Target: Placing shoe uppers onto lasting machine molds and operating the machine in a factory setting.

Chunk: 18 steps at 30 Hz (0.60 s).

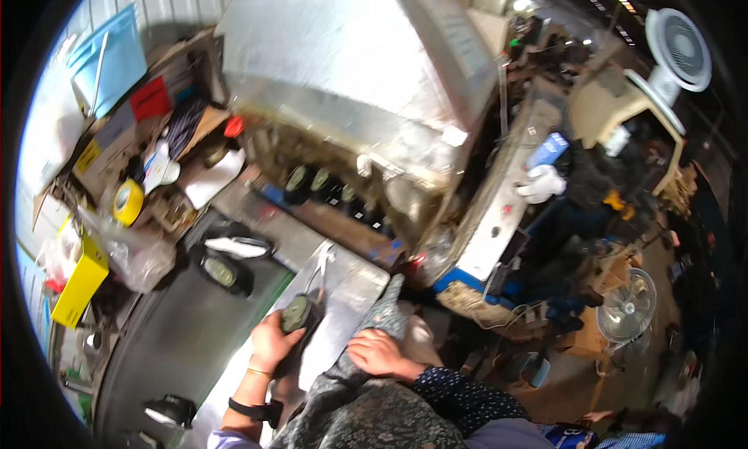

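My left hand (269, 341) is closed around a dark shoe (296, 313) with a grey-green insole, above a bare metal work surface (343, 276). A thin light cord or strip (322, 274) reaches up from near that shoe. My right hand (377, 353) lies on grey floral cloth (383, 318) at the surface's right edge, fingers slightly bent and holding nothing I can make out. Left of the metal surface, a dark shoe (222, 274) and a black-and-white shoe (238, 246) rest together on a dark green conveyor belt (171, 336). Another black-and-white shoe (170, 410) sits on its near part.
A large metal hood (327, 40) stands ahead, with several dark shoes (321, 181) in a row beneath it. Yellow tape (127, 201), a plastic bag (144, 254) and a yellow box (80, 281) crowd the left. Fans (626, 307) and a white glove (541, 184) are at right.
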Each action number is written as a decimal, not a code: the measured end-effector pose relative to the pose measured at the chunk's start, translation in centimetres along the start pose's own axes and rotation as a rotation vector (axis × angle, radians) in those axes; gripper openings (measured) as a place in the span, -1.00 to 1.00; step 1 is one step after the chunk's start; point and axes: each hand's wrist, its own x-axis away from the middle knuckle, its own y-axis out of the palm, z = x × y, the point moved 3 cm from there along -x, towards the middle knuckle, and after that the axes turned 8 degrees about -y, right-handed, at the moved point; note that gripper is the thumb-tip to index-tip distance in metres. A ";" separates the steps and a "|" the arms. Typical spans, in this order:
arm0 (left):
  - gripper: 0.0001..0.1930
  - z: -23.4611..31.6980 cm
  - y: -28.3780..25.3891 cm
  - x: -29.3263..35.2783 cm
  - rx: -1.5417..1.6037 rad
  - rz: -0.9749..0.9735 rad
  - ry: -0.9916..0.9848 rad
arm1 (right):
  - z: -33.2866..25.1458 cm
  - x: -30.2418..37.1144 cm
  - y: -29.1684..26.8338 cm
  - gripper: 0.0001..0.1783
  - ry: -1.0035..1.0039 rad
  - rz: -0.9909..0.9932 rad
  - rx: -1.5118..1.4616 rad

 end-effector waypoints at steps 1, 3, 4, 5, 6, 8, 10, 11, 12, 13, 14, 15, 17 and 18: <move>-0.46 -0.6 -0.6 -0.9 0.032 -0.007 -0.052 | -0.5 -0.2 -0.3 -0.85 0.073 0.024 -0.101; -0.55 -0.6 -1.2 -2.3 0.347 -0.092 -0.201 | -1.7 -0.9 -0.5 -0.71 0.353 -0.044 -0.425; -0.56 0.0 -1.0 -2.5 0.612 -0.154 -0.390 | -2.4 -1.1 -0.6 -0.56 0.549 -0.110 -0.553; -0.56 1.4 -0.8 -2.5 0.882 -0.256 -0.442 | -3.7 -1.5 -1.3 -0.37 0.574 -0.024 -0.819; -0.62 3.7 0.1 -2.1 1.201 -0.314 -0.485 | -5.1 -1.9 -2.0 -0.16 0.653 0.024 -1.014; -0.53 9.1 1.5 -0.8 1.405 -0.413 -0.396 | -6.7 -3.2 -5.2 0.06 0.538 0.249 -1.003; -0.35 14.7 2.1 1.3 1.711 -0.743 -0.139 | -6.1 -1.5 -11.1 0.01 0.546 0.559 -0.994; -0.32 16.3 1.8 2.8 1.580 -0.698 0.038 | -5.1 -0.5 -13.9 -0.05 0.614 0.691 -1.042; -0.31 16.7 1.4 4.1 1.371 -0.626 0.064 | -4.1 0.9 -17.0 -0.06 0.603 0.694 -1.270; -0.32 17.2 0.7 5.2 1.056 -0.595 0.297 | -4.1 2.9 -20.2 -0.09 0.557 0.764 -1.141; -0.31 17.2 0.1 6.4 0.768 -0.516 0.559 | -3.9 5.2 -23.6 -0.09 0.576 0.733 -0.835; -0.34 16.5 -0.1 7.3 0.532 -0.463 0.687 | -3.7 6.9 -26.5 -0.09 0.526 0.721 -0.655; -0.49 14.3 1.4 8.8 0.718 -0.815 0.451 | -3.0 10.9 -32.4 -0.08 0.671 0.782 -0.352; -0.54 12.7 2.3 9.1 0.733 -0.827 0.283 | -2.3 12.2 -35.6 -0.12 0.737 0.769 0.029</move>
